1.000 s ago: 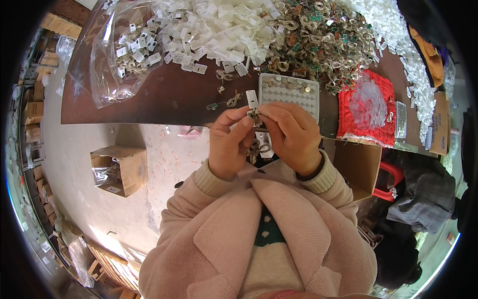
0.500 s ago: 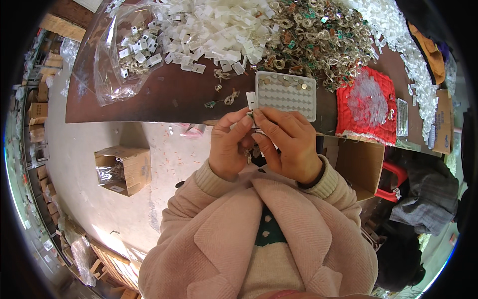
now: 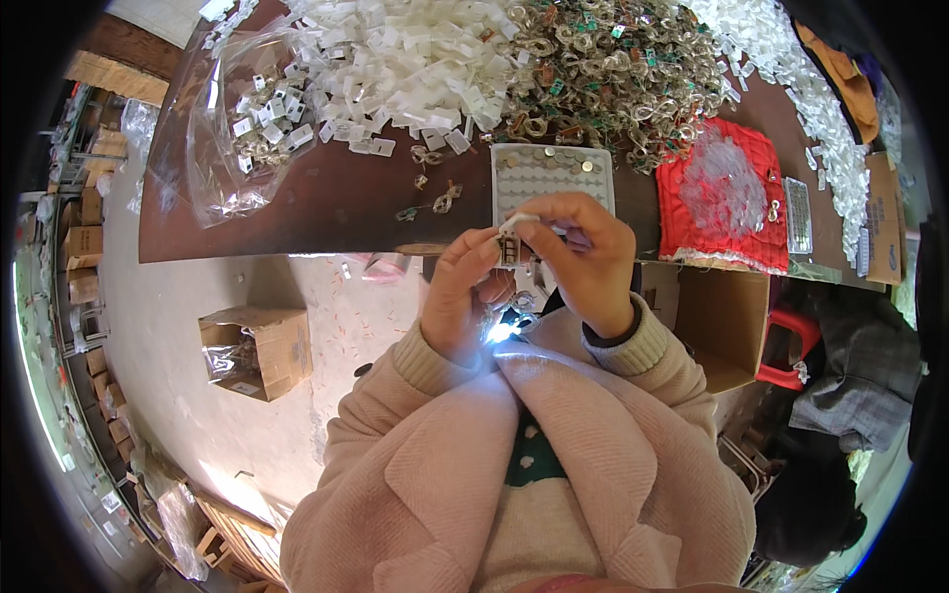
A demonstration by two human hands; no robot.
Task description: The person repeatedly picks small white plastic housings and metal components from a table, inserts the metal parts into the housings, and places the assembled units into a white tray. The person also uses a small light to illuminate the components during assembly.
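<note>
We are holding a small white plastic piece point(image 3: 511, 237) between both hands, just off the near edge of the brown table point(image 3: 326, 208) and above our lap; the left hand point(image 3: 465, 296) is pinching it from below with thumb and forefinger closed on it, and the right hand point(image 3: 583, 257) is curling over the top, its fingertips closed on the piece's upper end; whether anything else is tucked inside the piece we cannot tell. A bright glint is showing just below the hands, too blown out to identify.

To do this step well, we judge we should be keeping the left pinch steady as the anchor and letting only the right fingertips work, pressing squarely rather than twisting, since so small a part could spring loose and drop past the table edge.

Just beyond the hands a grey tray of round cells point(image 3: 552, 178) is lying on the table, with a few small discs along its far row; to its right a red cloth point(image 3: 722, 193) is carrying a heap of clear bits; behind are piles of white plastic pieces point(image 3: 395, 59) and metal rings point(image 3: 613, 69); a clear bag point(image 3: 247, 128) is sitting to the left.

Open room is lying on the bare table left of the tray; the near edge is running right under our knuckles, and a cardboard box point(image 3: 257, 346) is standing on the floor well to the left.
</note>
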